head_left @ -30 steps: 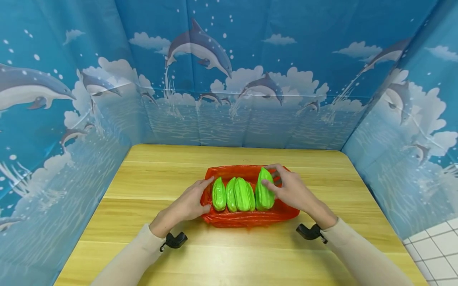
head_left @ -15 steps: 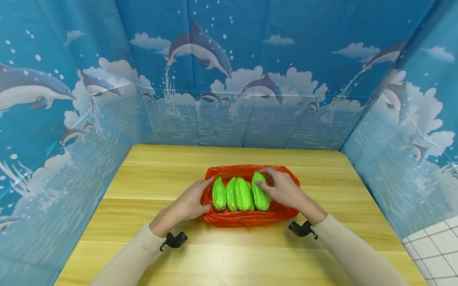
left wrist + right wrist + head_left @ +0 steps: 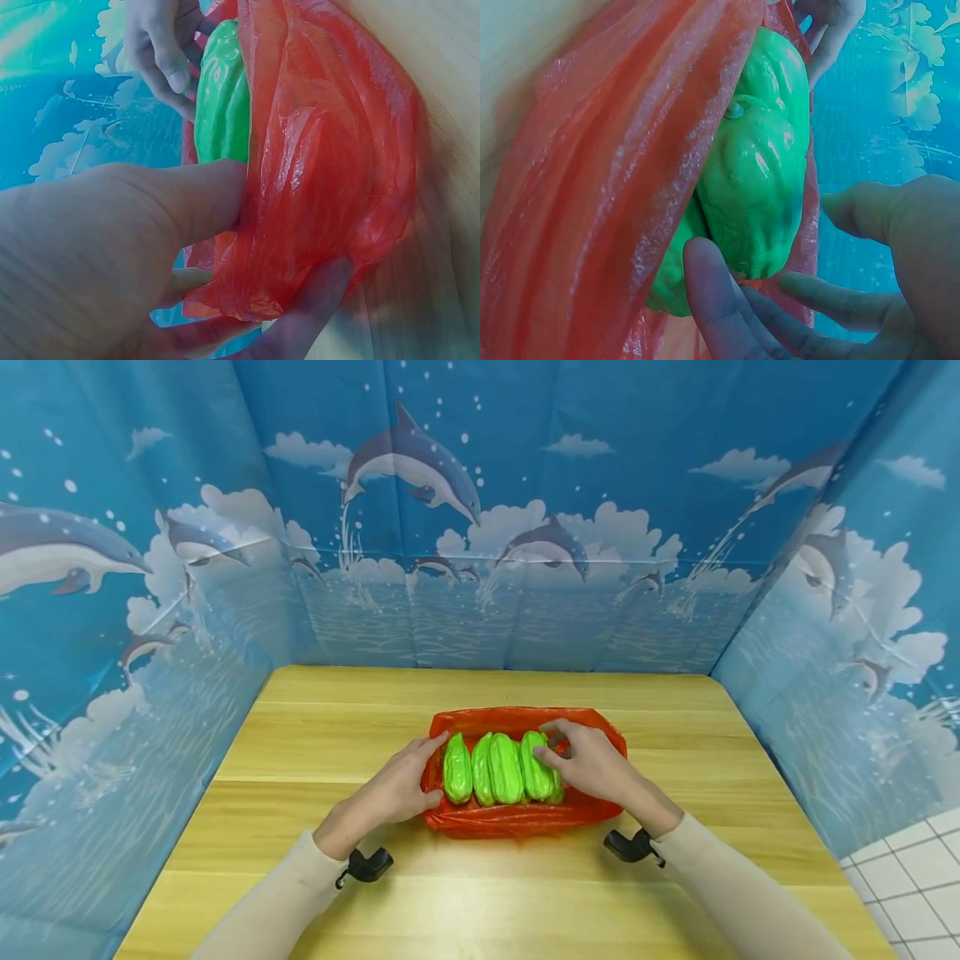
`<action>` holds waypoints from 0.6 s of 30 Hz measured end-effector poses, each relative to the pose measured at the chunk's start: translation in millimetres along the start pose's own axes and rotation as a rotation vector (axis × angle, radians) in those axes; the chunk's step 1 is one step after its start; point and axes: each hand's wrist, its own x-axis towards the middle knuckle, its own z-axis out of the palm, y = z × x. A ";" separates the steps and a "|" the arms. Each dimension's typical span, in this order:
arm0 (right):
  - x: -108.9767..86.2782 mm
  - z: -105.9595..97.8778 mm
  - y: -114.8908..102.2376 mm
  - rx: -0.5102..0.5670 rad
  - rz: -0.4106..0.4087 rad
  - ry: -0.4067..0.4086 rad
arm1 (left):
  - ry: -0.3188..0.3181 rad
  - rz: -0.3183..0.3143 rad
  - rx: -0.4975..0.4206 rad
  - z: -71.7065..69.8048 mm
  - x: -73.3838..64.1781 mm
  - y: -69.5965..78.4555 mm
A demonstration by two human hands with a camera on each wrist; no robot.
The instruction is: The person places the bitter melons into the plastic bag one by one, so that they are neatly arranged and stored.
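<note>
A red plastic bag (image 3: 525, 822) lies spread like an open tray, with a row of several glossy green ribbed fruits standing side by side in it. My left hand (image 3: 401, 781) holds the bag's left end; in the left wrist view the thumb goes inside the rim while fingers press the outer plastic. My right hand (image 3: 596, 764) is at the row's right end, fingers loosely bent and spread beside the rightmost green fruit (image 3: 537, 767). In the right wrist view a gap shows between thumb and that green fruit (image 3: 754, 187); one fingertip is near a lower green fruit (image 3: 673, 274).
The bag sits on a light wooden table (image 3: 480, 902). A blue dolphin-print curtain (image 3: 480, 610) encloses the back and both sides. White floor tiles (image 3: 915, 877) show at the lower right. Both wrists carry small black cameras.
My right hand has moved left and lowered the green fruit it held against the others in the bag; its fingers have loosened. The left hand has stayed at the bag's left end.
</note>
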 end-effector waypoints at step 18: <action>-31.1 -13.6 11.3 -0.106 -0.156 0.259 | 0.051 -0.011 0.010 -7.6 -10.5 7.5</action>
